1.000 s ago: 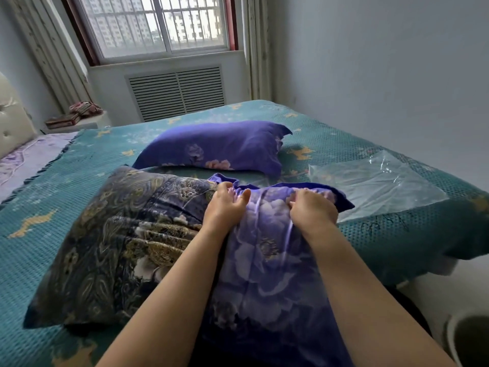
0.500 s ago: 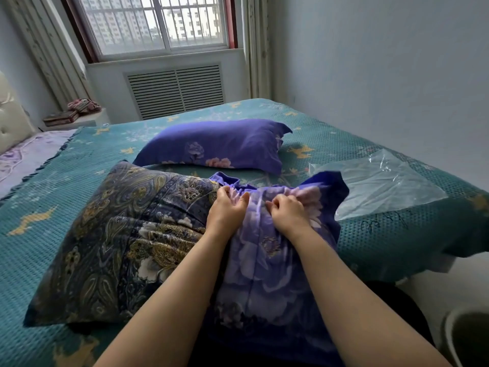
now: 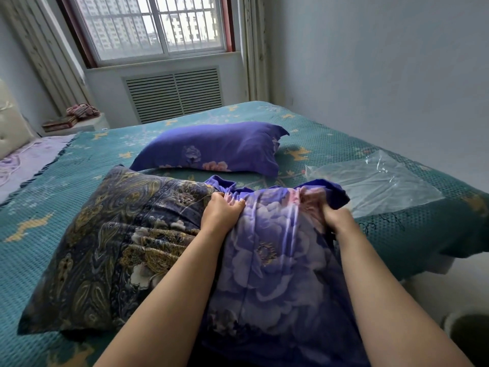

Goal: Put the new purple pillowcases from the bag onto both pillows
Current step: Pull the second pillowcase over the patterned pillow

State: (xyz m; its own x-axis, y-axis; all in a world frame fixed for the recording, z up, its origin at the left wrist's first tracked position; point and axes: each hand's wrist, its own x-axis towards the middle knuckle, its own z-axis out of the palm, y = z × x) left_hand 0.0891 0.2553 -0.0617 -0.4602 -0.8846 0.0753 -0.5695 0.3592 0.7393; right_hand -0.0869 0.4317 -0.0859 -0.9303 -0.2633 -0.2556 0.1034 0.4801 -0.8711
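Observation:
A purple flowered pillowcase [image 3: 272, 263] lies bunched over the bed's near edge, in front of me. My left hand [image 3: 221, 213] grips its gathered top edge on the left, and my right hand [image 3: 337, 219] grips the same edge on the right. Just left of it lies a pillow in a dark blue and gold patterned cover [image 3: 105, 247]. Farther back on the bed rests a second pillow [image 3: 214, 149] dressed in a purple flowered case. The clear plastic bag [image 3: 375, 184] lies flat on the bed to the right.
The bed carries a teal woven spread [image 3: 66, 186], with a padded headboard [image 3: 10, 125] at far left. A wall runs along the right side. A small stand with folded items [image 3: 71, 120] sits under the window. A round bin [image 3: 465, 337] is on the floor at lower right.
My right hand slid left along the bunched edge toward the left hand, then moved back out to the right, spreading the pillowcase's opening wider. My left hand stayed in place.

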